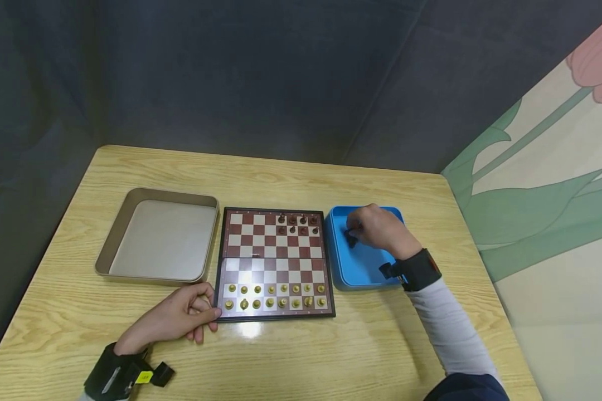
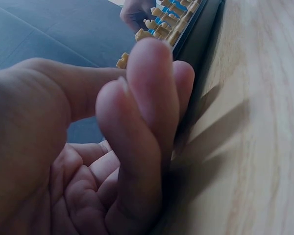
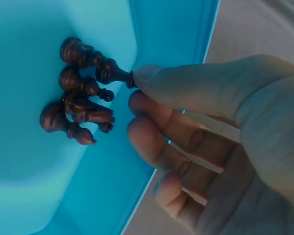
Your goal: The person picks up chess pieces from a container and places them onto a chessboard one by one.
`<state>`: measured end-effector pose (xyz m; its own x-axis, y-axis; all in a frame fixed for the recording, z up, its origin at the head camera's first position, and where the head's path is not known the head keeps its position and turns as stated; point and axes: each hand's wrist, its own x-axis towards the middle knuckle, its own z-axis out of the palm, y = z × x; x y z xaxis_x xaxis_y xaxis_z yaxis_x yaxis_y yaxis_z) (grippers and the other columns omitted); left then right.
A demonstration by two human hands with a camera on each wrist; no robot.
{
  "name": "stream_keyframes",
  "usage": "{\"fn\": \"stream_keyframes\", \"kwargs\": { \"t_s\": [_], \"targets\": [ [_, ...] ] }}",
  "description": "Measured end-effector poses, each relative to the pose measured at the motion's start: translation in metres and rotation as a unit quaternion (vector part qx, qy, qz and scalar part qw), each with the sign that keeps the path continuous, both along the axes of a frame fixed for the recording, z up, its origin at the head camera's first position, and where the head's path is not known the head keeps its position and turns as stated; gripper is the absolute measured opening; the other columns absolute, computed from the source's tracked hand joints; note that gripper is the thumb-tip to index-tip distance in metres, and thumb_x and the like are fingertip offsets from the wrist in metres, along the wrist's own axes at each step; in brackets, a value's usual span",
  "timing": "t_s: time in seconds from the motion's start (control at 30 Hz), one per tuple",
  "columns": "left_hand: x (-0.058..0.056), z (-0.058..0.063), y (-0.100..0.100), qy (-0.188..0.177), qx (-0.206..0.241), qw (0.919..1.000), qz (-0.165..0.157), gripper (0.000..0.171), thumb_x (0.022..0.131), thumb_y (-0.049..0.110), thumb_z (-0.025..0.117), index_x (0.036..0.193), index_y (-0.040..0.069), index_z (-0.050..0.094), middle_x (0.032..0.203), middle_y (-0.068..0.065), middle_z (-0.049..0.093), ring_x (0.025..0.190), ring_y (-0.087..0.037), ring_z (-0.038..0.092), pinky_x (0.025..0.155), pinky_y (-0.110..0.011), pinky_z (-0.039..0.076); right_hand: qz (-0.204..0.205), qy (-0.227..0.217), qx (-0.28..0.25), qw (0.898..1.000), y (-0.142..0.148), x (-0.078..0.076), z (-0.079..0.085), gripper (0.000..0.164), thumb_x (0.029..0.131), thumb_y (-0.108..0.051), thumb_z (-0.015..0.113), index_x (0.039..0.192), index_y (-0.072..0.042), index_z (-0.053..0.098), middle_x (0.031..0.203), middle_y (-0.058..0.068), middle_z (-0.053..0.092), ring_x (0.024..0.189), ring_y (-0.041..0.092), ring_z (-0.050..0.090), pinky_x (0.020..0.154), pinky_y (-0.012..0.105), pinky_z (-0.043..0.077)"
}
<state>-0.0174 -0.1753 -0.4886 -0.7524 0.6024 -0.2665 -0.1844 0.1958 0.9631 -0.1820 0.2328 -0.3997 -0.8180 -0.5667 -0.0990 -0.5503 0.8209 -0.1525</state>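
A chessboard (image 1: 276, 248) lies flat on the table. Yellow chess pieces (image 1: 282, 302) line its two near rows; several dark brown pieces (image 1: 303, 220) stand at its far right. My left hand (image 1: 183, 314) grips the near-left corner of the board, the thumb on its edge and the other fingers curled beside it. Inside the blue box (image 1: 366, 273), my right hand (image 1: 379, 228) pinches a dark brown chess piece (image 3: 115, 74) by its thin end, between thumb and index finger. More dark chess pieces (image 3: 68, 120) lie on their sides in a cluster in that box.
Left of the board sits a shallow beige tray (image 1: 165, 239). The wooden table (image 1: 291, 362) meets a dark curtain (image 1: 261, 83) at the back, and a panel painted with flowers (image 1: 547, 223) stands on the right.
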Motion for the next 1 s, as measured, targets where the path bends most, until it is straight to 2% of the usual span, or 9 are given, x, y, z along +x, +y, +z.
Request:
{"fn": "stream_keyframes", "kwargs": {
  "t_s": [0.27,0.57,1.0],
  "targets": [
    [-0.001,0.002,0.000,0.005,0.004,1.0000,-0.002,0.029,0.087,0.023,0.053,0.096,0.000,0.039,0.073,-0.013,0.064,0.047,-0.029,0.057,0.038,-0.039,0.046,0.012,0.037,-0.013,0.999,0.001,0.002,0.009,0.011,0.077,-0.013,0.065,0.087,-0.015,0.067,0.077,-0.005,0.059,0.060,0.007,0.050,0.049,0.023,0.042],
    [0.000,0.002,0.000,0.003,0.003,1.0000,-0.002,0.029,0.087,0.023,0.053,0.096,0.000,0.039,0.073,-0.013,0.064,0.047,-0.029,0.057,0.038,-0.039,0.046,0.027,0.099,-0.063,0.993,-0.006,0.006,0.020,0.013,0.074,-0.018,0.069,0.086,-0.015,0.067,0.078,-0.006,0.060,0.065,0.004,0.052,0.052,0.023,0.047],
    [-0.001,-0.001,0.001,0.001,-0.003,1.0000,-0.001,0.029,0.087,0.024,0.053,0.096,0.000,0.038,0.073,-0.012,0.064,0.047,-0.029,0.057,0.038,-0.039,0.046,0.067,0.115,-0.099,0.986,-0.022,0.007,0.027,0.014,0.075,-0.020,0.068,0.088,-0.018,0.066,0.082,-0.008,0.060,0.068,0.001,0.051,0.052,0.021,0.044]
  ]
}}
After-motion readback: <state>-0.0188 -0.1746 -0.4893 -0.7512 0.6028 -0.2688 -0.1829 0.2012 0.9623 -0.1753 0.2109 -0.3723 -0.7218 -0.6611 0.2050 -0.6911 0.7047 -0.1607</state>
